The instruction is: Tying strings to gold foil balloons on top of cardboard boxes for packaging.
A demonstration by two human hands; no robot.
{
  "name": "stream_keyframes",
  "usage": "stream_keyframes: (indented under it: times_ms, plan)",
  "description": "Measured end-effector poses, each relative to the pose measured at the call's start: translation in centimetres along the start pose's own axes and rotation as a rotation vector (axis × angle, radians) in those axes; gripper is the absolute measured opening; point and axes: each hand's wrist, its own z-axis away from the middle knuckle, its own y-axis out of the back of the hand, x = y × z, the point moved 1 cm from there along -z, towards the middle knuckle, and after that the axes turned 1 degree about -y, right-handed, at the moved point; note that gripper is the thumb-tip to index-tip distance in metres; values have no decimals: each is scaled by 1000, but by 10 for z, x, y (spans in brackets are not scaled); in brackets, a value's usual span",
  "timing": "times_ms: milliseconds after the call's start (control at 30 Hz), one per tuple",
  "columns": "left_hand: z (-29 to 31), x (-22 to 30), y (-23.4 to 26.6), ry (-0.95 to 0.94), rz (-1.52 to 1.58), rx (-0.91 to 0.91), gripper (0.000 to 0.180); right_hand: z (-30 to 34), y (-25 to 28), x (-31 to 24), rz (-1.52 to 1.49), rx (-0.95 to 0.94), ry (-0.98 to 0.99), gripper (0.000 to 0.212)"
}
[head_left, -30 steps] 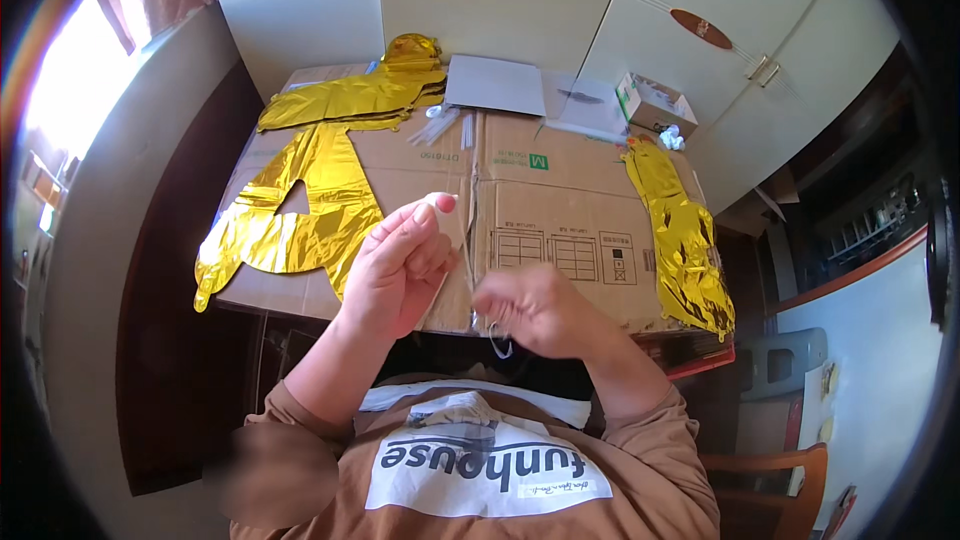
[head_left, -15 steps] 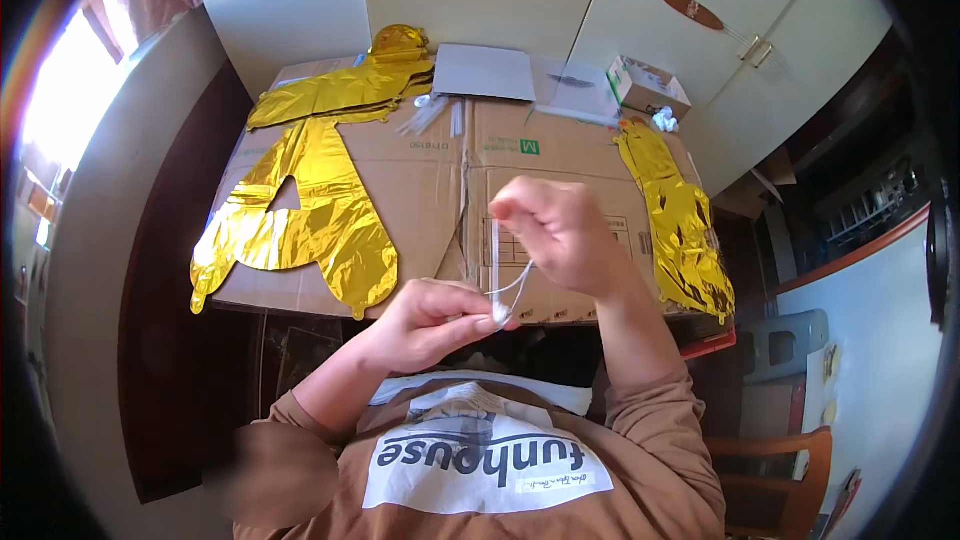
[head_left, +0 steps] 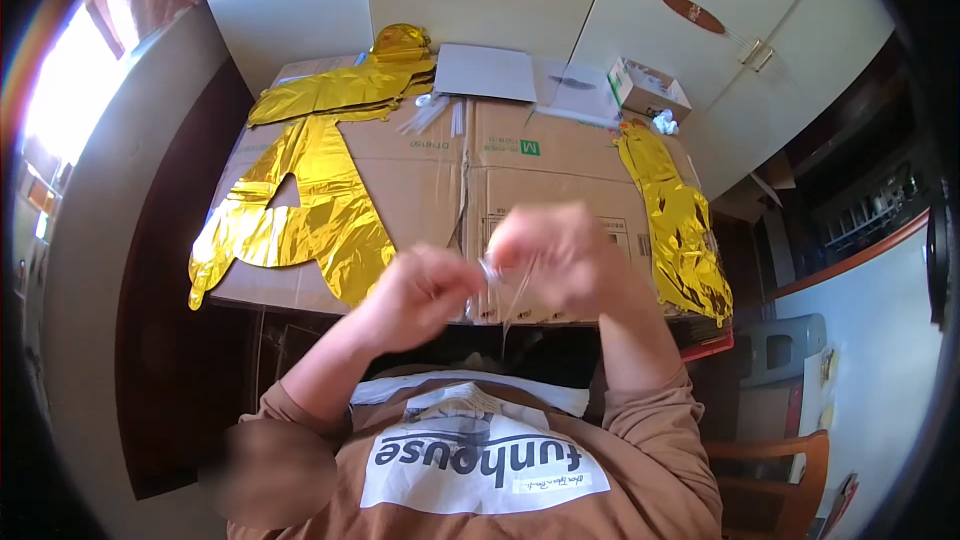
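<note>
Both my hands are raised over the near edge of the cardboard, close together and blurred by motion. My left hand (head_left: 428, 285) has its fingers closed at a small whitish bit of white string (head_left: 490, 268). Close beside it, my right hand (head_left: 560, 255) is curled around the same string, and a thin loose strand hangs below its fingers. What lies inside the fists is hidden. To the left of my hands lies a flat gold foil balloon (head_left: 345, 198) shaped like a letter A. Another crinkled gold foil balloon (head_left: 683, 220) lies to the right.
Cardboard (head_left: 420, 175) covers the table. More gold foil balloons (head_left: 335, 95) lie at the far left. Clear straws (head_left: 428, 118), a grey-white sheet (head_left: 485, 73) and an open box (head_left: 650, 90) are along the back. A wooden chair (head_left: 815, 480) stands at the lower right.
My left hand has risen and my right hand has come down slightly, bringing them together. The string's wide loop between them has gone, and a strand now hangs below the right hand.
</note>
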Motion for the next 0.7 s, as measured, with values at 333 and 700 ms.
stream_keyframes:
  times_ms: [333,700]
  plan:
    - [8,18,2,313,642,-58,19,-13,-1,29,-54,133,49,15]
    - [-5,8,11,382,711,171,22,-2,-11,10,-85,-202,-23,11]
